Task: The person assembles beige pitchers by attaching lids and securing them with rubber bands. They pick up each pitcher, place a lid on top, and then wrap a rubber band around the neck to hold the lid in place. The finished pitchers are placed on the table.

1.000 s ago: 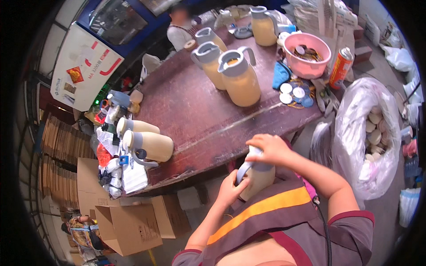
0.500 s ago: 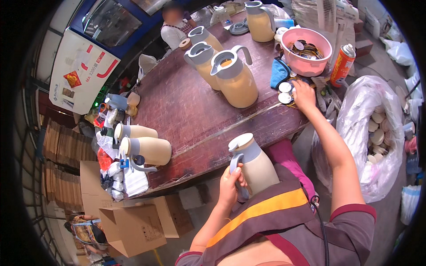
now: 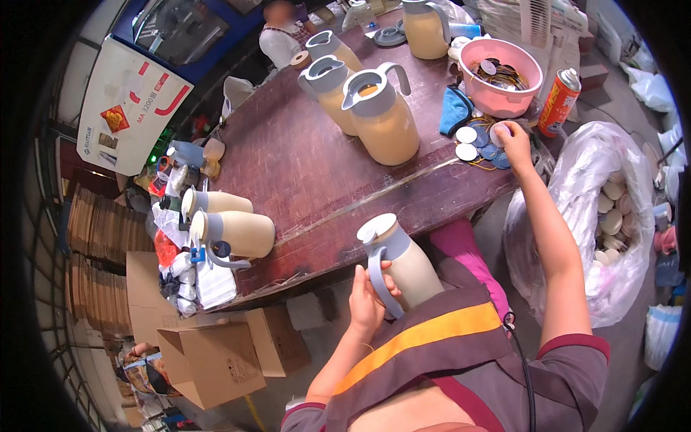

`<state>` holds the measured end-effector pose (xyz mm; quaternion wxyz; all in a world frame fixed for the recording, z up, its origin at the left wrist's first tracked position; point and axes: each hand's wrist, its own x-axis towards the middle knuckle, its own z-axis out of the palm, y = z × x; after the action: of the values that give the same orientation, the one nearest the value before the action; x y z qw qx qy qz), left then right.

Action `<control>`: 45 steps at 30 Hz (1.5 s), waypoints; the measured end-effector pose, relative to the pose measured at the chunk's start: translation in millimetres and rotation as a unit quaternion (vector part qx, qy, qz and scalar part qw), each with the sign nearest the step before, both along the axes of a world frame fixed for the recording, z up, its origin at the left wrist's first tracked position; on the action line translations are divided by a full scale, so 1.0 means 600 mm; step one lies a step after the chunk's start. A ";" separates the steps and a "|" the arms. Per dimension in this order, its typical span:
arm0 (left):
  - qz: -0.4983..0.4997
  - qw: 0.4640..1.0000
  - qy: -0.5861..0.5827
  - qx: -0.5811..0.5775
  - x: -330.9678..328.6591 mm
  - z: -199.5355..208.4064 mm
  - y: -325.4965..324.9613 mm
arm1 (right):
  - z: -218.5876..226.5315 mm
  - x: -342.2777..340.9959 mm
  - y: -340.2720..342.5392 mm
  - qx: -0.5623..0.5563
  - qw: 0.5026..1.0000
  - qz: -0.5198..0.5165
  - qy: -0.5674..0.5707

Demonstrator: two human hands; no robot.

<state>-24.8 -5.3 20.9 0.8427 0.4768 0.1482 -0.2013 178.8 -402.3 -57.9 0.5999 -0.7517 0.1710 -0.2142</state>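
My left hand (image 3: 368, 302) grips the grey handle of a beige jug (image 3: 412, 272) that has a grey collar and a pale lid. The jug leans against my lap, close to the near table edge. At the right end of the table, my right hand (image 3: 517, 147) pinches a pale round tag (image 3: 497, 135) between thumb and fingers. Just beneath it lies a loose pile of dark blue round tags (image 3: 489, 152) with yellow strings. Two white round tags (image 3: 466, 152) lie at the left side of that pile.
Several more jugs (image 3: 385, 129) stand on the dark red table (image 3: 302, 173); two lie on their sides (image 3: 241, 234) at its left. Near my right hand are a blue pouch (image 3: 455, 109), a pink basin (image 3: 497, 108) and an orange spray can (image 3: 558, 104). A plastic bag of white discs (image 3: 576, 216) stands right.
My right hand has lifted off the tag pile with a pale round tag, uncovering the blue tags. The jug in my left hand has shifted slightly left.
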 end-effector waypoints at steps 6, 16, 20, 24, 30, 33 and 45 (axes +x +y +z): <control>0.024 0.999 0.032 0.020 0.000 -0.035 0.013 | 0.019 -0.127 0.147 0.275 0.942 0.181 0.060; -0.072 0.903 -0.214 0.366 -0.009 -0.053 0.025 | 0.081 -0.300 0.405 -0.007 0.939 0.343 0.008; 0.046 0.884 -0.258 0.386 -0.004 -0.072 0.038 | 0.086 -0.271 0.375 0.194 0.927 0.306 0.095; 0.090 0.969 -0.108 0.205 -0.009 -0.054 0.047 | 0.094 -0.251 0.336 0.551 0.743 0.366 0.108; 0.097 0.980 -0.106 0.139 -0.015 -0.051 0.047 | 0.155 -0.255 0.351 0.569 0.704 0.412 0.101; 0.113 0.978 -0.111 0.134 -0.014 -0.039 0.055 | 0.156 -0.258 0.352 0.314 0.799 0.469 0.205; 0.098 0.860 -0.325 0.380 -0.029 0.031 0.052 | 0.194 -0.281 0.367 0.359 0.729 0.513 0.278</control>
<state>-42.5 25.9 39.2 0.6119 0.7812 -0.0233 0.1210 10.2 -182.4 58.6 0.7691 -0.4796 -0.0172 0.4222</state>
